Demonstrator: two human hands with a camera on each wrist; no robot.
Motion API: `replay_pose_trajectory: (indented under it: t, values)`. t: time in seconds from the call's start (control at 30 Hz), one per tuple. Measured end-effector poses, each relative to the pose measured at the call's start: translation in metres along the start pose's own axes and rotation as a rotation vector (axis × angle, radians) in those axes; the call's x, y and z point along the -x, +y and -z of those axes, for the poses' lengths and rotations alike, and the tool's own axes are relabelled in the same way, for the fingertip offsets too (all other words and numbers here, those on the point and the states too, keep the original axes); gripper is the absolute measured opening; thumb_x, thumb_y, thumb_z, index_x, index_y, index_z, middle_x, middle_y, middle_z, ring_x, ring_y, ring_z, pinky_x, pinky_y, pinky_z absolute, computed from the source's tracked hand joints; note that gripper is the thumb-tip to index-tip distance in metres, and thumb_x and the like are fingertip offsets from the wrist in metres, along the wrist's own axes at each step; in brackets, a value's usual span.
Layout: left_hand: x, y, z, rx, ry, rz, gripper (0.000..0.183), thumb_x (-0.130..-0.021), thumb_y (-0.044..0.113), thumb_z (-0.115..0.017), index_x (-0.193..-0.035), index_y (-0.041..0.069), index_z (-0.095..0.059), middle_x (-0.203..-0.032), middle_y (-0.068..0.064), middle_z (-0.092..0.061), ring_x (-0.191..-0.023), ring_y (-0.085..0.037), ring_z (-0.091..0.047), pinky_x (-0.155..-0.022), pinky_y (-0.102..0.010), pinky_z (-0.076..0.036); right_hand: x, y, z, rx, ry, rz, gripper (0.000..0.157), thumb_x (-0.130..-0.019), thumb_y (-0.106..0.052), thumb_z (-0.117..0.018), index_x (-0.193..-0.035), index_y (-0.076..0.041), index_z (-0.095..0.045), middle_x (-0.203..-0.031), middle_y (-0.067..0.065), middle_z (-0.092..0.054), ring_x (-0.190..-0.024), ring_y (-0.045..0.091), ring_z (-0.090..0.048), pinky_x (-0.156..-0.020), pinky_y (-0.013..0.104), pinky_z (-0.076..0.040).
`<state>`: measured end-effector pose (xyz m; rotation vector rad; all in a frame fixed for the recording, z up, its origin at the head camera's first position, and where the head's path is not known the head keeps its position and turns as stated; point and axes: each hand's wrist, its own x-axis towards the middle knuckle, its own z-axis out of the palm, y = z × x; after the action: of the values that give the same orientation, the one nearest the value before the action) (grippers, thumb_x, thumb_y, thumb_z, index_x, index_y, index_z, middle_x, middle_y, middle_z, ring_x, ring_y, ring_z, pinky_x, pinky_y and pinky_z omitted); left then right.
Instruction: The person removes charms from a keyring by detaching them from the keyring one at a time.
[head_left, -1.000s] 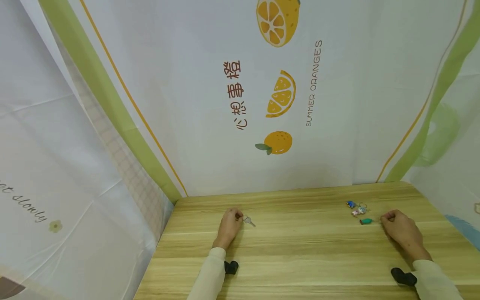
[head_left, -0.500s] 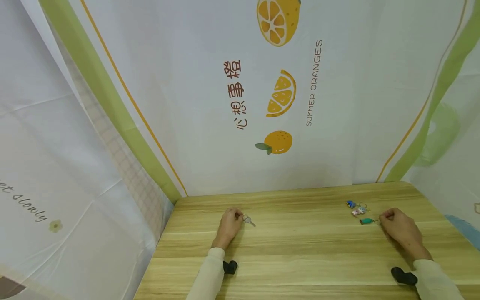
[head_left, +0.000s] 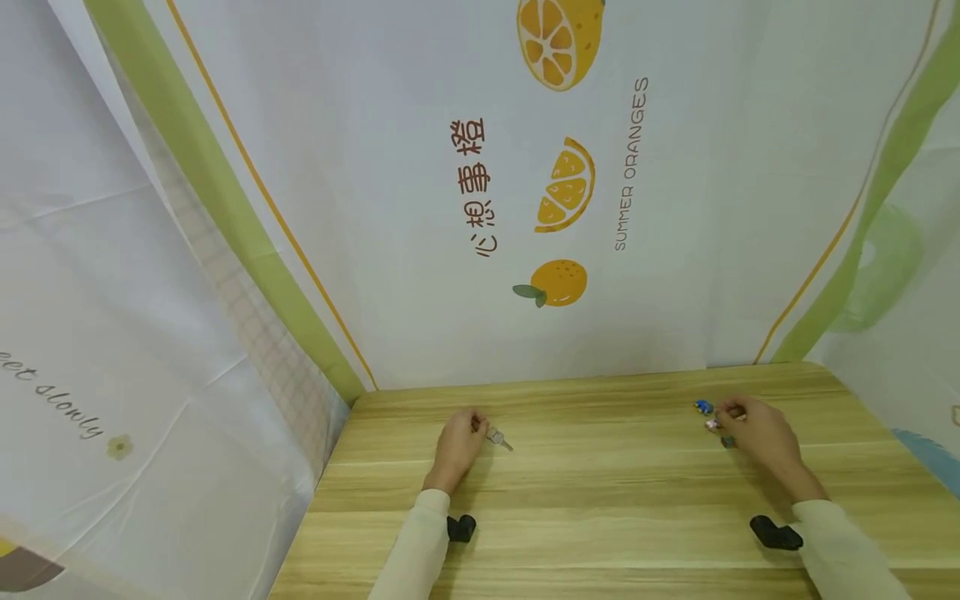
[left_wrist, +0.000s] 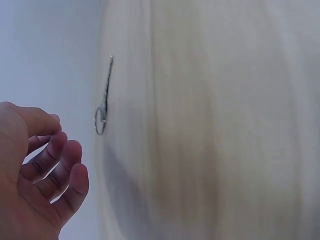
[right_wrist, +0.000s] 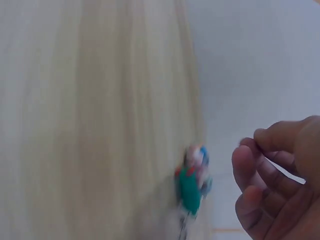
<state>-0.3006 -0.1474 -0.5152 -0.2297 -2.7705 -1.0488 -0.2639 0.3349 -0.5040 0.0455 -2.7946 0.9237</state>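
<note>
My left hand [head_left: 459, 442] is beside a silver key [head_left: 498, 437] at the table's left; its fingers are loosely curled. In the left wrist view, the key [left_wrist: 107, 90] and its ring show apart from the fingertips, with nothing seen between them. On the right, my right hand [head_left: 763, 433] hovers over a small group of keychains, thumb and index finger close together. A blue figure [head_left: 703, 407] and a pink one [head_left: 712, 425] show past its fingertips. The green keychain [right_wrist: 190, 190] lies apart from the fingers in the right wrist view, which is blurred.
The wooden table [head_left: 585, 508] meets a white curtain [head_left: 420, 333] printed with oranges at its back edge. More curtain hangs at the left and right sides. A black wrist mount [head_left: 461, 528] is on the left arm, another [head_left: 776, 533] on the right.
My right hand has moved left from the green keychain's ring to over the group of keychains, covering part of them. The left hand stays beside the key, almost still.
</note>
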Motion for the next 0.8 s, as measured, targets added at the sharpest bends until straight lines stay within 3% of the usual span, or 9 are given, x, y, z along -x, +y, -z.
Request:
replay_pose_trajectory:
  t: [0.27,0.43,0.6,0.8]
  values:
    - [-0.005,0.013,0.002,-0.056,-0.003,-0.052,0.024,-0.101,0.02,-0.054,-0.114,0.006,-0.068,-0.097,-0.001,-0.068,-0.076,-0.01,-0.058,-0.058,-0.022,-0.046,-0.02,-0.032,-0.015,0.012,0.037,0.11,0.025,-0.097,-0.015,-0.06,-0.115,0.0,-0.067,-0.099,0.016,-0.073,-0.071,0.018,-0.067,-0.054,0.028,-0.047]
    - [-0.009,0.021,0.002,-0.115,0.021,-0.095,0.024,-0.102,0.022,-0.053,-0.114,0.007,-0.069,-0.102,-0.002,-0.069,-0.084,-0.012,-0.063,-0.065,-0.024,-0.051,-0.03,-0.05,-0.027,0.026,0.051,0.173,0.032,-0.1,-0.02,-0.056,-0.124,0.0,-0.062,-0.112,0.021,-0.07,-0.093,0.035,-0.069,-0.07,0.047,-0.055]
    - [-0.011,0.024,0.002,-0.2,0.077,-0.168,0.024,-0.101,0.021,-0.055,-0.114,0.008,-0.07,-0.108,-0.004,-0.069,-0.092,-0.017,-0.066,-0.073,-0.031,-0.056,-0.04,-0.064,-0.037,0.029,-0.017,0.21,0.053,-0.102,-0.038,-0.05,-0.138,0.001,-0.05,-0.132,0.025,-0.058,-0.119,0.046,-0.055,-0.092,0.061,-0.046]
    - [-0.015,0.023,0.004,-0.288,0.124,-0.237,0.03,-0.102,0.025,-0.054,-0.124,0.009,-0.066,-0.116,-0.005,-0.068,-0.108,-0.023,-0.061,-0.089,-0.038,-0.055,-0.049,-0.076,-0.045,0.132,-0.005,0.298,0.062,-0.097,-0.032,-0.061,-0.144,0.002,-0.042,-0.145,0.028,-0.044,-0.131,0.05,-0.04,-0.106,0.066,-0.032]
